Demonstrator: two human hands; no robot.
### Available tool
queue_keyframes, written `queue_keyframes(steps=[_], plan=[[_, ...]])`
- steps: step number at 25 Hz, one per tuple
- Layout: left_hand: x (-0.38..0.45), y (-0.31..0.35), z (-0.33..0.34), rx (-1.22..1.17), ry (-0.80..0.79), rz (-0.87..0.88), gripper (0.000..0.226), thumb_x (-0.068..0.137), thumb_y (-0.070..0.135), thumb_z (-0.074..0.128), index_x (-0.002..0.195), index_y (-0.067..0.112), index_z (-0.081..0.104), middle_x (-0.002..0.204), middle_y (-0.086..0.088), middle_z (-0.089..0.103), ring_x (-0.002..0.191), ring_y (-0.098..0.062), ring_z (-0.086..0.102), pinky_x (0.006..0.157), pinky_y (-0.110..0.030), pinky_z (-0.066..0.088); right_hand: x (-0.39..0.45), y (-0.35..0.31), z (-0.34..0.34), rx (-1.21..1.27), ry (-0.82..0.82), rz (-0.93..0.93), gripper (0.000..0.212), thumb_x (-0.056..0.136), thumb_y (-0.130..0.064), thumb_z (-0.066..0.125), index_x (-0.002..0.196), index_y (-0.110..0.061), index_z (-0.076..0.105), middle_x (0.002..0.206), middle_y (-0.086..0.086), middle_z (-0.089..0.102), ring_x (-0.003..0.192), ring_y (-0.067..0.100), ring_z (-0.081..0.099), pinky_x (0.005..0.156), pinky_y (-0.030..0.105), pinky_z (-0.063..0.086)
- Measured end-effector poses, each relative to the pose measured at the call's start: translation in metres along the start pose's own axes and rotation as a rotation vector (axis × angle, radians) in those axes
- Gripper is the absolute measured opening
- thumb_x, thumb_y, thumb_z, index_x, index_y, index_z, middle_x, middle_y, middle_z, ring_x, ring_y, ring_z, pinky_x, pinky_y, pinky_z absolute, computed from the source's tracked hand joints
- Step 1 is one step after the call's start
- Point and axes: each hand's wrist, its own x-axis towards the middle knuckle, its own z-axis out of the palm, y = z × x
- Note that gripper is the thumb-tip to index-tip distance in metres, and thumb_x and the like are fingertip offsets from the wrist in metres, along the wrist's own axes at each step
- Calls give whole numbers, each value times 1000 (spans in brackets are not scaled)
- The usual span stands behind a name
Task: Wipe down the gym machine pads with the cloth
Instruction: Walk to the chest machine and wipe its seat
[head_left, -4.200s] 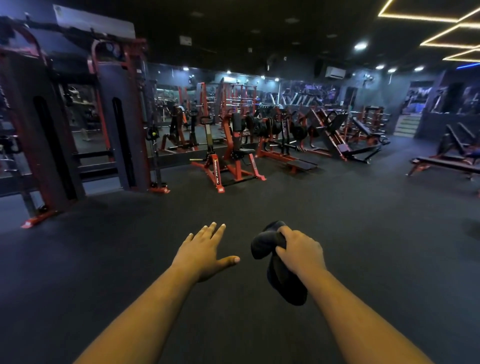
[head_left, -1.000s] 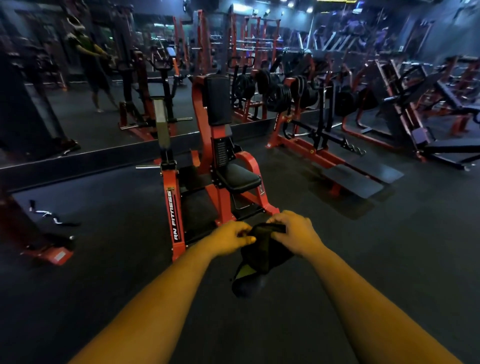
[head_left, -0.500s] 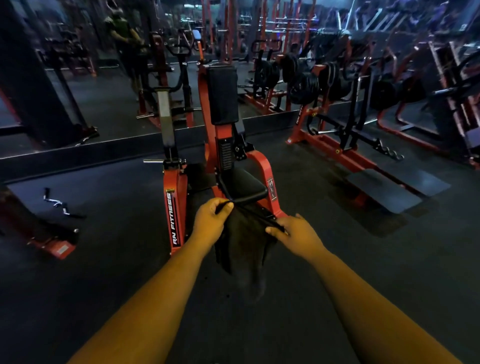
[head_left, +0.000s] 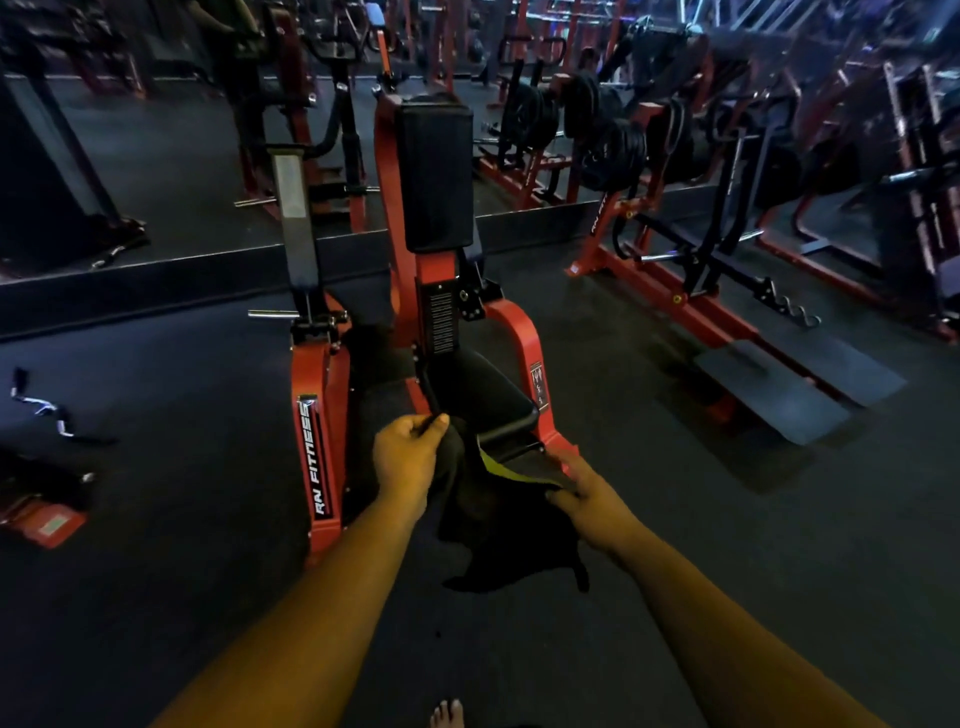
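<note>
Before the red machine's seat pad (head_left: 480, 397), both hands, left hand (head_left: 408, 457) and right hand (head_left: 589, 501), now grip the cloth (head_left: 506, 535) spread open, ready for wiping.

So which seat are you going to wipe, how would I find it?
Find the red machine lettered RN FITNESS, right in front of the mirror wall. Between its red arms sits a low black seat pad, just past the dark cloth both hands hold. Unlike the tall upright back pad above, it lies flat.

cloth (head_left: 498, 525): hides seat pad's near edge | bare foot (head_left: 448, 714): cut off
</note>
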Motion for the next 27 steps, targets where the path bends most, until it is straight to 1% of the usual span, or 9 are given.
queue_keyframes(steps=[4,7,10,13,17,20,23,25,27], plan=[[-1,-1,29,87,-205,48,20,97,20,67,113,11,76,105,-2,76,96,-14,71,81,-16,55,40,-34,3,327,32,34,28,100,2,50,120,-4,68,107,0,70,100,16,65,77,11,50],[5,2,43,17,-339,63,27,101,16,60,126,11,70,116,-4,74,109,-18,70,96,-32,57,65,-44,-9,533,-128,110,36,102,-1,40,126,-9,65,101,9,70,88,22,67,71,30,58],[12,8,47,24,-384,89,33,102,15,60,135,15,64,126,-4,71,118,-18,67,103,-45,54,81,-47,-21,400,-186,-2,35,103,1,46,130,-15,61,98,14,71,85,15,71,68,28,58],[14,12,56,71,-463,140,54,91,13,74,142,12,56,132,-5,68,123,-18,64,107,-45,51,96,-51,-26,281,-96,-90,21,98,-4,62,116,-13,67,86,24,71,74,20,69,66,29,58],[11,15,77,176,-519,188,94,61,40,88,146,19,53,133,5,68,122,-11,64,104,-35,52,108,-60,-37,286,48,-74,13,92,-7,70,101,2,69,83,27,71,60,24,67,53,27,57],[15,26,83,370,-422,323,58,71,41,76,128,30,68,115,5,76,104,-12,72,92,-40,58,113,-60,-50,343,41,-73,17,93,-9,70,102,6,68,81,20,72,67,35,68,58,32,59],[32,43,81,466,-292,402,25,86,21,74,111,23,76,105,4,78,99,-13,73,91,-36,57,122,-47,-73,-61,-9,-207,20,95,-36,68,101,-17,69,82,2,75,74,20,73,70,37,60],[46,53,72,474,-250,459,22,89,12,73,110,20,77,109,4,76,104,-12,70,97,-33,54,128,-32,-86,-529,-93,-325,32,94,-57,59,107,-29,63,86,-7,69,81,12,67,75,39,57],[57,60,64,500,-214,531,24,91,8,69,111,21,76,113,2,75,108,-14,68,100,-31,51,131,-19,-95,-673,-205,-356,36,91,-62,57,112,-33,61,97,-7,62,95,14,62,84,45,55]])
